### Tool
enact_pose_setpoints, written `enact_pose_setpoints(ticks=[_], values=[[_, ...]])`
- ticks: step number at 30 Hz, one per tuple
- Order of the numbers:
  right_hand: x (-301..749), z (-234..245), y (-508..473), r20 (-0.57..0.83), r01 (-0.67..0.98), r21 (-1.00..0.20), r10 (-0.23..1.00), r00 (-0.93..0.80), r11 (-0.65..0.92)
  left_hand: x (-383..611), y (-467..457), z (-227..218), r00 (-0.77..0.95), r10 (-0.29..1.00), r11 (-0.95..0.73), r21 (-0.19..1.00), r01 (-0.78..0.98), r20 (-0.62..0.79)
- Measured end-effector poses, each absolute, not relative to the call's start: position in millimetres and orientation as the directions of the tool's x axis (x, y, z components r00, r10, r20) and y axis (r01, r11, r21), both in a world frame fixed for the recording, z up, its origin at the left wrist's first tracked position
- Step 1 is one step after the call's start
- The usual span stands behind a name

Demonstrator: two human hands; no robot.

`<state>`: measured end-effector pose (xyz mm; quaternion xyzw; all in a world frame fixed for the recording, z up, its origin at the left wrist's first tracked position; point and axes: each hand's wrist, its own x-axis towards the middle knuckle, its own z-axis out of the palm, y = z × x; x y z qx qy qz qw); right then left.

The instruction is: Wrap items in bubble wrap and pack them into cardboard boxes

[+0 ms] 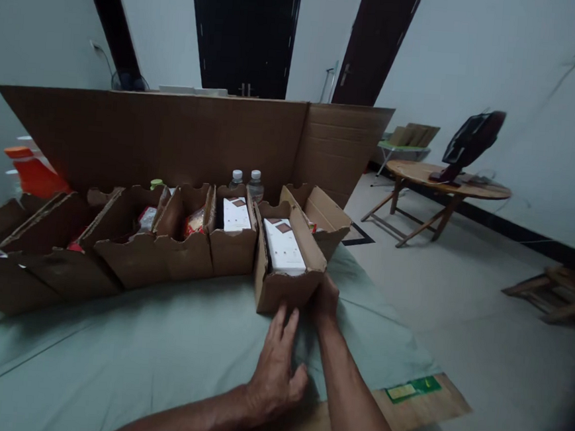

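Observation:
A cardboard box (287,290) stands at the right end of the front row, jutting out toward me. Inside it lies a white packet with a brown diamond pattern (284,245). My left hand (278,367) is open, its fingertips stretched against the lower front of this box. At the box's right front corner is my right hand (325,301), touching its side; its fingers are mostly hidden. A neighbouring cardboard box (232,254) on the left holds a similar white packet (236,214).
More cardboard boxes (179,257) with packets extend left on the green cloth (183,340). Another open box (334,222) sits behind on the right. Two clear bottles (255,186) stand before a tall cardboard screen (184,134). Beyond, a round table (479,189) carries a monitor (472,144).

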<state>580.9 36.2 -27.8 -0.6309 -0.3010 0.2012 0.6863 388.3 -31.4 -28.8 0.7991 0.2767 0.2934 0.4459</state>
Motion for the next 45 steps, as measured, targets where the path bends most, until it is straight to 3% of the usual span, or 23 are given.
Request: enact_pose_setpoints(ticks=[10, 19, 25, 29, 36, 45], values=[[582.5, -31.4, 42.1, 0.017, -0.058, -0.992, 0.561, 0.828, 0.116, 429.3, 37.1, -27.4, 0.645, 0.705, -0.548, 0.804, 0.230, 0.296], [586.0, -39.5, 47.1, 0.002, -0.099, -0.983, 0.551, 0.834, 0.154, 428.9, 55.8, -26.9, 0.660, 0.713, -0.550, 0.772, 0.319, 0.236], [588.8, -43.6, 51.2, 0.005, -0.097, -0.982, 0.538, 0.843, 0.162, 332.0, 51.6, -32.3, 0.855, 0.490, -0.737, 0.604, 0.302, 0.170], [590.7, -44.0, 54.2, 0.013, -0.095, -0.981, 0.549, 0.836, 0.168, 234.3, 32.2, -47.7, 0.788, 0.571, -0.755, 0.525, 0.393, 0.231], [581.4, -32.0, 55.5, 0.064, -0.024, -0.988, 0.544, 0.836, 0.153, 165.3, -1.9, -60.3, 0.521, 0.733, -0.668, 0.610, 0.427, 0.438], [512.7, 17.4, 40.6, 0.239, 0.110, -0.961, 0.565, 0.790, 0.254, 172.3, 1.9, -44.7, 0.461, 0.775, -0.607, 0.713, 0.352, 0.433]])
